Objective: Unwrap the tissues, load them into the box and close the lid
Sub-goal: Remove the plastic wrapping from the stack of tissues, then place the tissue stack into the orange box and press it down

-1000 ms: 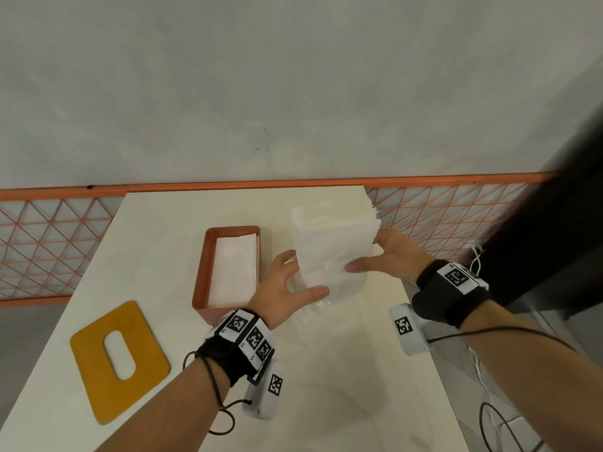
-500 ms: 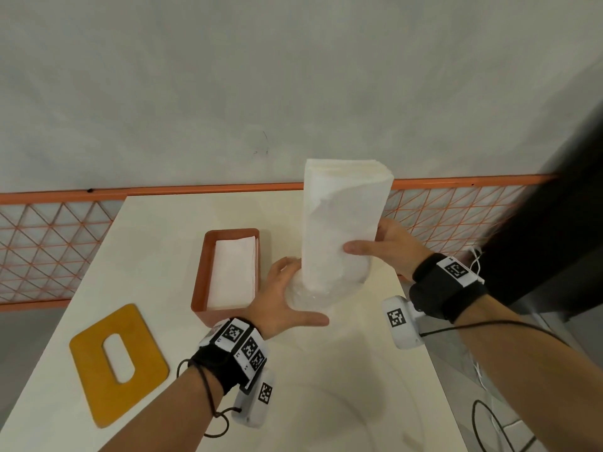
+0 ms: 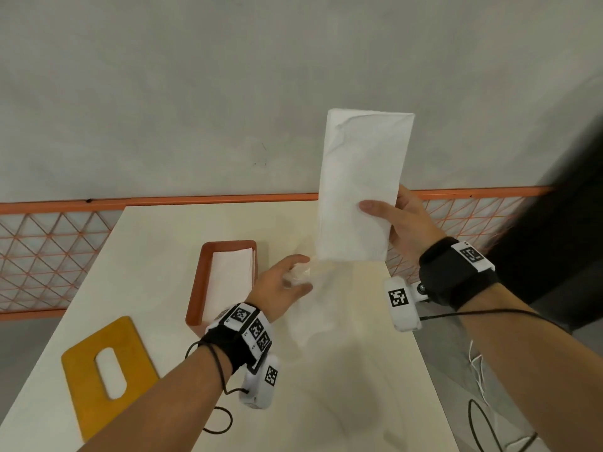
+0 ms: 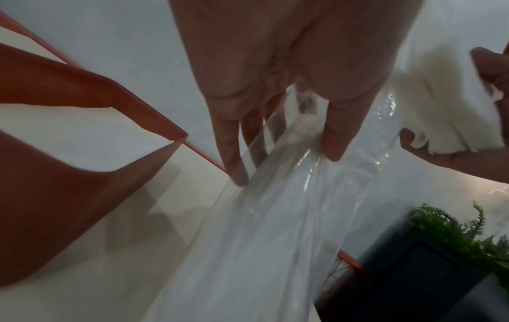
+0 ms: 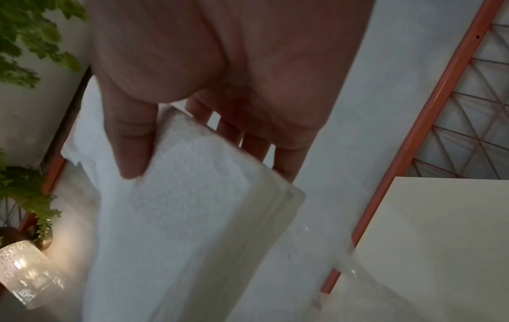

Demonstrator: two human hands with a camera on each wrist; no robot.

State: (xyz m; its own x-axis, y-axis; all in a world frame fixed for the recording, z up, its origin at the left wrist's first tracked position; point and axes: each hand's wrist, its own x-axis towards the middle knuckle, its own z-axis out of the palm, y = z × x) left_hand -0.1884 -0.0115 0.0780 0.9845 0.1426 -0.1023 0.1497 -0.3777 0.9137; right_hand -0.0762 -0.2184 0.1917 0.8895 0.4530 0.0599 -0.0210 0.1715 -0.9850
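Note:
My right hand holds a bare white stack of tissues upright above the table's far right, thumb on the front, fingers behind; the right wrist view shows the same grip on the tissues. My left hand sits lower, just left of the stack's bottom, pinching the clear plastic wrapper, which hangs empty below it. In the left wrist view the wrapper runs between thumb and fingers. The orange box stands open beside my left hand with white tissues inside.
The yellow lid with an oval slot lies flat at the table's front left. An orange lattice fence runs behind the cream table. Cables hang off the right edge. A green plant stands right of the table.
My right hand lifted the tissue stack up and out of the wrapper. My left hand kept the wrapper low, so it now hangs empty.

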